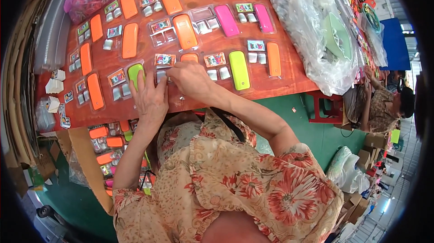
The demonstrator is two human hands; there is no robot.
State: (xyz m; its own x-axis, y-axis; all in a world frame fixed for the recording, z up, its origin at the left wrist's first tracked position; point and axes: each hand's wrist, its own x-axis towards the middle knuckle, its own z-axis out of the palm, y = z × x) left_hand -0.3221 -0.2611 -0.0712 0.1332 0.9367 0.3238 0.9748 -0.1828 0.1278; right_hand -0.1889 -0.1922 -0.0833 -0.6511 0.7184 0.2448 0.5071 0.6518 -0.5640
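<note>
My left hand (151,97) lies with fingers stretched out, over a clear plastic tray that holds a lime-green oblong case (135,72). Just right of it, my right hand (192,80) bends its fingers together over another tray, beside a small white block (161,76); whatever is between those fingertips is hidden. That tray also carries a colourful card packet (165,59) and an orange case (189,57), partly covered by my right hand. To the right are a second card packet (214,59), white blocks (224,73) and a lime-green case (239,70).
Several similar trays with orange or pink cases (226,20) cover the reddish table (199,100). A plastic bag (312,30) with a pale green scoop-like container (337,37) stands right. Card stacks (54,86) sit left. Below is a cardboard box (86,161); another person (384,105) sits right.
</note>
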